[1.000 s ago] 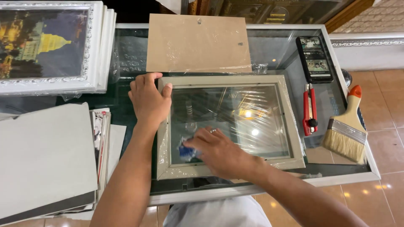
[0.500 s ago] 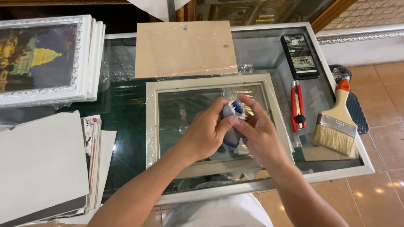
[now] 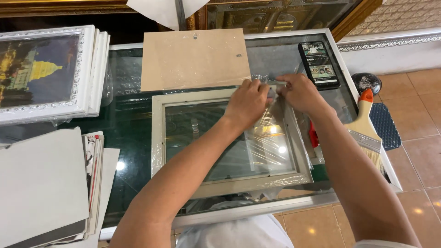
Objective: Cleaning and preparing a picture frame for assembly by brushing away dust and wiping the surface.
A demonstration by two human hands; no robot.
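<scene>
A pale picture frame (image 3: 158, 138) with a glass pane lies flat on the glass-topped table (image 3: 128, 124). Crinkled clear plastic film (image 3: 271, 144) covers its right half. My left hand (image 3: 248, 103) and my right hand (image 3: 301, 92) meet at the frame's far right corner. The fingers of both pinch the bunched film there, almost touching each other. My forearms cross the pane and hide part of it.
A brown backing board (image 3: 195, 59) lies just beyond the frame. A phone (image 3: 319, 64), a paintbrush (image 3: 365, 124) and a partly hidden red cutter (image 3: 313, 135) are on the right. A white-framed picture (image 3: 41, 73) and a stack of grey boards (image 3: 41, 183) are on the left.
My left hand left the frame's left corner, and my right hand stopped rubbing the glass with a blue cloth. Both hands moved to the far right corner. The cloth is out of sight.
</scene>
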